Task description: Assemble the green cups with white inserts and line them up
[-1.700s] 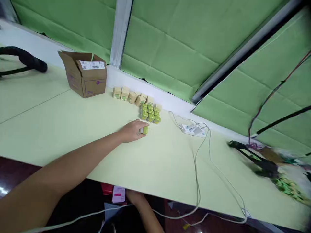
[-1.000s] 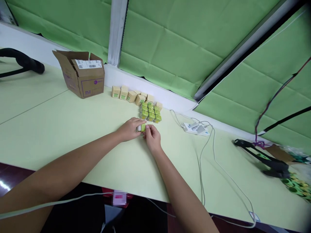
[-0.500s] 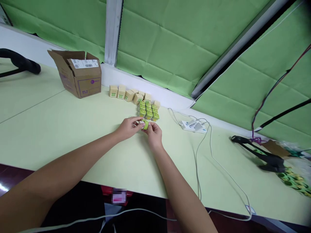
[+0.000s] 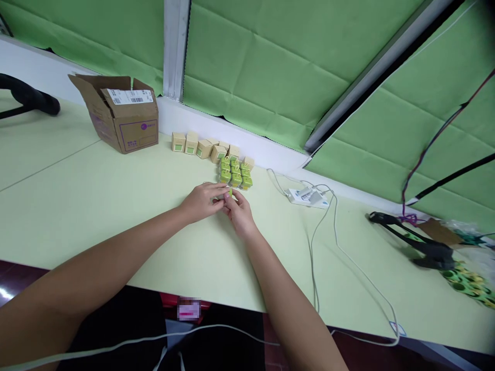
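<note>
Both hands meet over the table (image 4: 162, 196), closed around a small green ring-like piece (image 4: 230, 192) that the fingers mostly cover. My left hand (image 4: 203, 202) grips its left side, fingers bent over the top. On the right side, my right hand (image 4: 238, 211) pinches it between thumb and fingers. Just beyond the fingertips stand several small green-capped containers (image 4: 235, 179) in close rows. Behind these, small tan cardboard boxes (image 4: 191, 143) with green labels line up near the wall.
An opened cardboard carton (image 4: 137, 129) stands at the back left. To the right lie a white power strip (image 4: 307, 197) with plugs and a loose white cable (image 4: 359, 273). A black stand (image 4: 429, 250) and several green ring-shaped pieces (image 4: 467, 283) occupy the far right.
The hands have drawn closer together around the green piece, and the left fingers now cover more of it. The white part seen on it before is hidden.
</note>
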`<state>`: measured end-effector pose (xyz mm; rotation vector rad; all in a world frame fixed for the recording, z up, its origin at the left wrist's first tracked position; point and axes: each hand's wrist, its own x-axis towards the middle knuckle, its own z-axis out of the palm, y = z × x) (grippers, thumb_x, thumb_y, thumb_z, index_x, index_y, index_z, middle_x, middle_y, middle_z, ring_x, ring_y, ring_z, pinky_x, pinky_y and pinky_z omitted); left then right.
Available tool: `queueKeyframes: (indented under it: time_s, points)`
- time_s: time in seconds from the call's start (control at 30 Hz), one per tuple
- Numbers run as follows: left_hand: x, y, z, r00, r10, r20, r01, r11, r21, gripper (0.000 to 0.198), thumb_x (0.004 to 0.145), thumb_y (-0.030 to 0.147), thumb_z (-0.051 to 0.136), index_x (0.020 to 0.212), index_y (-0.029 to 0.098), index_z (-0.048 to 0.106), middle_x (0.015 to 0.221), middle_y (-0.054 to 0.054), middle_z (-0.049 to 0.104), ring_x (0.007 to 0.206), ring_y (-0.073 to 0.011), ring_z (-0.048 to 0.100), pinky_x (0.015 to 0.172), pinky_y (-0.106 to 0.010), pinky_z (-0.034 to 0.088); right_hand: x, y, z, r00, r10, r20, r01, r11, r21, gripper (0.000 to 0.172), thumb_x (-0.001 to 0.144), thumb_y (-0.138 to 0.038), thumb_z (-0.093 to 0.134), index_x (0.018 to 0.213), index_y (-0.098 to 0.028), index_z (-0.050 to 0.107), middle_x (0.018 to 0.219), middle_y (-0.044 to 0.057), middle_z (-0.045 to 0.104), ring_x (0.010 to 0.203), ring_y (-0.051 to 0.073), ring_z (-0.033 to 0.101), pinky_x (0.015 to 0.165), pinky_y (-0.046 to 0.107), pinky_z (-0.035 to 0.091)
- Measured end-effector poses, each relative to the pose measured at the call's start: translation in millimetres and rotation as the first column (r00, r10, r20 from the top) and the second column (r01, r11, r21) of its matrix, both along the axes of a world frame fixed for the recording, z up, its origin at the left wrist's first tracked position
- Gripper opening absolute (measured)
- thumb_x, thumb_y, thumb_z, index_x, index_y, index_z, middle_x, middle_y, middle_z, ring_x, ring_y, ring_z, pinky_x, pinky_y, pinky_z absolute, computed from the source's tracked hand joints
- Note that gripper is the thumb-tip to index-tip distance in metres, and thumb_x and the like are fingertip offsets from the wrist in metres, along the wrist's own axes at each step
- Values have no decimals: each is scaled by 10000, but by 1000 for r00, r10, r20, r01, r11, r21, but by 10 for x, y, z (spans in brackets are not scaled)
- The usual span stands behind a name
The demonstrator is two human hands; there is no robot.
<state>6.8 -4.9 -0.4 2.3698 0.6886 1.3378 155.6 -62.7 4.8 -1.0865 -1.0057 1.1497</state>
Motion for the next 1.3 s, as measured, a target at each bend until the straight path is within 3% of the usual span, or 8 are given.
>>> queueKeyframes:
  time_s: [0.33,0.6,0.73,0.83,0.97,1.3]
  points:
    - [53,-2,10,999,48,-20,-47,998,40,352,838,215,609,1157,228,757,1252,-47,765,1152,-222,733,1075,-364,572,-76,22,-56,950,-130,284,98,987,125,428,892,-598,590,1096,-225,630,1012,54,717,954,220,674,829,347,580]
    - [65,-25,33,993,98,-67,-84,979,187,292,852,182,555,1101,161,707,1185,-125,768,1102,-258,734,985,-412,605,-95,13,-69,934,-147,327,104,984,145,395,909,-536,546,1106,-205,630,1030,52,684,983,217,633,899,354,531]
    - [66,-46,52,993,96,-75,-82,982,172,272,836,147,554,1076,165,681,1162,-129,757,1082,-260,728,958,-414,605,-143,-6,-66,919,-198,340,164,978,127,359,926,-536,521,1065,-217,611,1004,53,683,944,218,641,874,370,542]
    - [35,-50,68,998,38,-40,-34,994,104,285,824,140,576,1093,180,662,1201,-116,724,1105,-243,709,974,-386,591,-138,11,-82,948,-161,276,142,986,88,392,910,-579,548,1084,-230,594,1050,57,684,996,224,648,861,374,559]
    - [1,-25,76,998,-50,-35,51,998,25,327,853,154,597,1172,203,651,1286,-110,651,1175,-240,664,1033,-391,558,-77,27,-55,998,-33,55,33,999,-3,473,842,-621,649,1132,-264,538,1069,34,695,960,214,687,795,365,592]
    - [5,-47,99,983,-139,120,159,971,-176,322,878,212,660,1196,222,704,1174,-74,667,1096,-209,677,938,-344,600,25,-23,111,955,134,-266,-148,988,-32,454,792,-453,814,1135,-287,567,1020,3,732,910,170,705,840,326,593]
